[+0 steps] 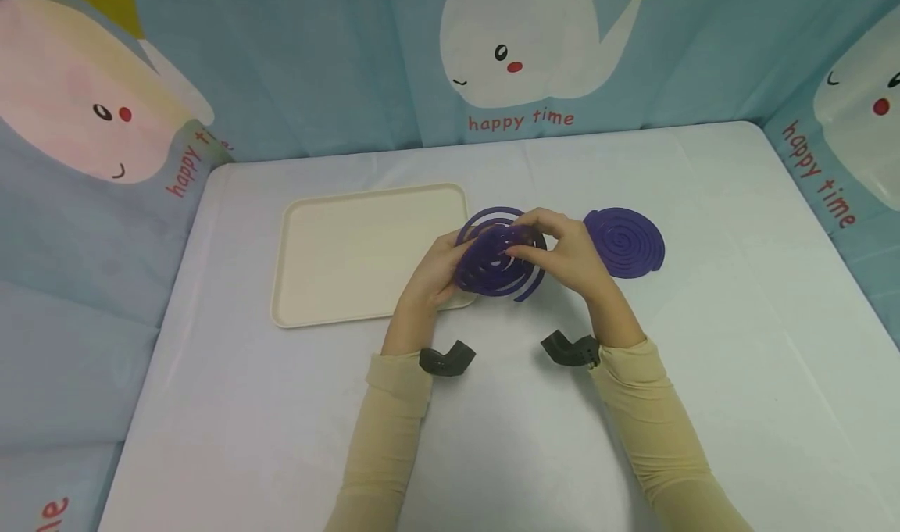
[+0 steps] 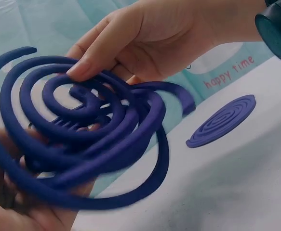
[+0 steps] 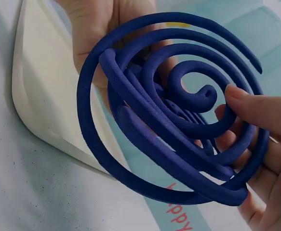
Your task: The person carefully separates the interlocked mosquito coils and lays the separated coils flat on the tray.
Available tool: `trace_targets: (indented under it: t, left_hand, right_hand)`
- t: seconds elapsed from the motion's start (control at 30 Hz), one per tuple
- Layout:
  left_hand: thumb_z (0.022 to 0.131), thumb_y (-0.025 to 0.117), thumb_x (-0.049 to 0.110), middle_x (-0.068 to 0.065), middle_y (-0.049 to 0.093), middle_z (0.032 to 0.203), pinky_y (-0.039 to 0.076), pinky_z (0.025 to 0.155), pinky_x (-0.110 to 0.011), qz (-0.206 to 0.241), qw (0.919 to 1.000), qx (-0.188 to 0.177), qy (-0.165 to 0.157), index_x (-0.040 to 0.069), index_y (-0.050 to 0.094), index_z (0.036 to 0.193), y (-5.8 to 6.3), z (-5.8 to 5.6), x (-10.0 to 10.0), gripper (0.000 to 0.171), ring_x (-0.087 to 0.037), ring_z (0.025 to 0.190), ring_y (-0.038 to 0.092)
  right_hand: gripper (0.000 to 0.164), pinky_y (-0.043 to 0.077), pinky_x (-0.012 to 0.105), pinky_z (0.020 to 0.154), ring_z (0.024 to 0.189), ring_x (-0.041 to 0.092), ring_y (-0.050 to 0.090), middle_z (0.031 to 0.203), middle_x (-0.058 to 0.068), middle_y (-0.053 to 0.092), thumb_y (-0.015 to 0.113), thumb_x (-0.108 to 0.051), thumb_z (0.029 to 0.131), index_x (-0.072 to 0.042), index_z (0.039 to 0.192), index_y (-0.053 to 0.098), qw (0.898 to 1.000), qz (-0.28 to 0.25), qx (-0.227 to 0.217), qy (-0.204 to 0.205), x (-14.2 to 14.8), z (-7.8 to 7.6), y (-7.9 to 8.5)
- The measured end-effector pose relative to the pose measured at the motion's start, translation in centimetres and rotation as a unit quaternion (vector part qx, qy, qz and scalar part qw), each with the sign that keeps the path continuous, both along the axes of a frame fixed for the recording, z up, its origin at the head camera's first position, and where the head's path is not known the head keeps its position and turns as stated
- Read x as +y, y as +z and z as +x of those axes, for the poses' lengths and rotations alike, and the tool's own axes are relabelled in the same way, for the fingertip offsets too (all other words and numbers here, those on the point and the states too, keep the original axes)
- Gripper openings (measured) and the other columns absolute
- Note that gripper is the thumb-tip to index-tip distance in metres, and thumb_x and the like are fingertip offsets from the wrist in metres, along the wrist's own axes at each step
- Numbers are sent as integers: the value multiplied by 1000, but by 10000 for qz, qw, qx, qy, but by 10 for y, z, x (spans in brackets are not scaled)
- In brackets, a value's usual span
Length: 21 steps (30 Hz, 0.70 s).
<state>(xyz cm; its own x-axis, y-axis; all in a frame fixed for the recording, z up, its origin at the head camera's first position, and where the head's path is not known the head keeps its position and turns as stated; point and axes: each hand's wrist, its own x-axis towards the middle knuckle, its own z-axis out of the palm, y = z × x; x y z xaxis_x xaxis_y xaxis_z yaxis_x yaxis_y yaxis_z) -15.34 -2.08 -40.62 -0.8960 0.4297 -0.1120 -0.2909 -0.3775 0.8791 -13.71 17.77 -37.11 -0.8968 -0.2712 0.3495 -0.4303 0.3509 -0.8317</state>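
A loose purple-blue spiral coil (image 1: 485, 270), its rings spread apart and overlapping, is held up between both hands above the table. Around its left side, my left hand (image 1: 430, 270) grips it, with the fingers partly hidden behind the rings in the right wrist view. My right hand (image 1: 573, 255) pinches an inner ring (image 3: 198, 98) near the spiral's centre between thumb and fingers. Whether the held rings are one piece or several stacked ones, I cannot tell. To the right, a similar flat, tightly wound spiral (image 1: 623, 243) lies on the table.
A shallow cream tray (image 1: 351, 255) lies on the white table (image 1: 520, 438) at the left, close beside my left hand. Dark wrist cameras (image 1: 448, 358) stick inward from both wrists. Blue whale-print curtains (image 1: 316, 71) border the table's back and sides.
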Motion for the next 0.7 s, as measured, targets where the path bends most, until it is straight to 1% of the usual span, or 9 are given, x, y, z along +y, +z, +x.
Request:
trace_targets:
  t: [0.1,0.2,0.27,0.33,0.43,0.47,0.53,0.57,0.7]
  left_hand:
    - [92,48,-5,0,53,72,49,55,-18,-99,9997,-28,-214,5,59,87,1,0,-2,16,-8,59,52]
    - [90,50,-7,1,50,68,49,50,-18,-174,9991,-39,-374,6,58,83,2,0,-5,16,-7,55,50]
    - [91,52,-5,1,49,66,48,49,-18,-194,9990,-46,-404,5,57,83,3,0,-5,14,-7,53,49]
    - [92,51,-4,2,48,63,45,47,-16,-244,9991,-37,-331,6,58,83,4,0,-5,16,-6,50,46]
    - [94,50,-2,4,45,62,40,45,-14,-320,9993,-16,-185,7,58,83,5,0,-5,16,-5,49,41]
    - [94,49,-2,4,44,62,39,45,-14,-348,9993,-6,-130,8,58,83,5,0,-4,17,-5,49,40]
    - [94,50,-1,4,44,63,37,45,-14,-388,9992,-17,-50,8,59,84,5,0,-4,17,-4,49,39]
    - [94,50,-1,4,44,64,37,44,-14,-391,9992,-22,-23,9,59,84,5,0,-4,17,-4,49,39]
    - [95,48,-2,3,44,64,38,44,-14,-232,9996,-132,4,8,60,86,4,0,-4,18,-5,48,40]
  right_hand:
    - [26,43,41,95,95,14,60,95,14,68,77,0,75,2,99,65,9984,-297,-450,-170,1,-1,1]
    - [26,41,40,95,95,14,59,94,6,68,75,1,77,4,100,64,9942,-659,-818,-230,1,-1,2]
    - [26,40,37,94,94,14,57,95,2,67,74,3,77,5,101,64,9943,-754,-728,-172,2,-2,1]
    - [28,41,35,94,97,14,55,99,0,63,73,5,78,6,104,64,9953,-812,-509,-105,3,-2,1]
    - [31,43,30,92,98,14,53,104,9,60,71,8,78,6,108,64,9953,-961,-88,-98,4,-2,0]
    - [31,44,30,92,98,14,53,105,11,60,70,8,79,6,109,64,9947,-1020,-22,-128,4,-3,0]
    - [31,45,28,89,93,14,54,104,12,61,69,8,80,6,111,64,9931,-1148,-51,-235,5,-3,0]
    - [30,45,27,86,90,13,54,101,10,62,68,8,81,7,110,63,9925,-1181,-120,-300,6,-3,0]
    - [22,47,23,80,84,11,56,90,-1,63,67,3,84,9,105,64,9896,-1139,-625,-624,10,-4,-1]
